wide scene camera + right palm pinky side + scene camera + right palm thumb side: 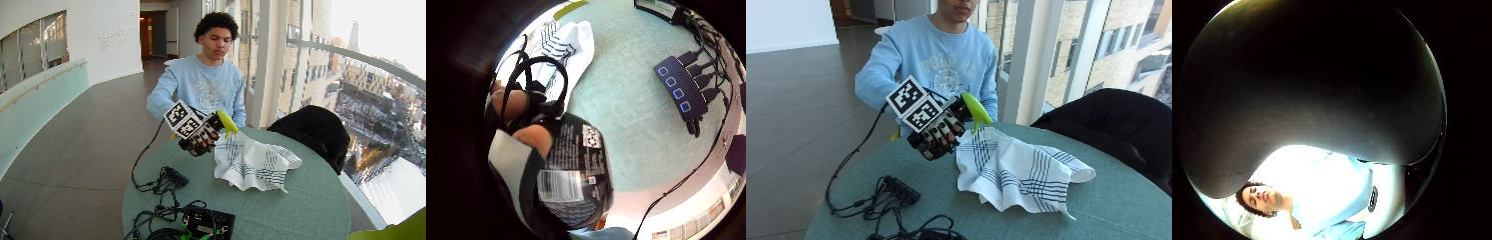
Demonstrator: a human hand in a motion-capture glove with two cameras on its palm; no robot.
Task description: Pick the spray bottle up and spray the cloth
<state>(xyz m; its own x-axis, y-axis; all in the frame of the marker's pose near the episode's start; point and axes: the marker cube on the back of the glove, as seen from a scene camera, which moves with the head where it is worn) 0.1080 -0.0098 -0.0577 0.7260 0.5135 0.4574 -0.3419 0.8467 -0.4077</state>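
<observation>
Hub (900, 189) lying on table (1119, 210) at left. Right hand (939, 131) curling fingers around spray bottle (974, 112), holding it raised just beside cloth (1019, 172). Nozzle direction unclear; spray probably risking missing cloth, wetting hub.

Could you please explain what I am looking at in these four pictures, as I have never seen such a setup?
No machine here: a person at a round table wears a black glove on the right hand. Two pictures come from cameras beside the table; the two round ones come from cameras on that palm. The hand grips a dark spray bottle with a green nozzle, held above the table beside a white striped cloth that is lifted at one corner. A black cable hub also lies on the table. One palm view is mostly blocked.
</observation>
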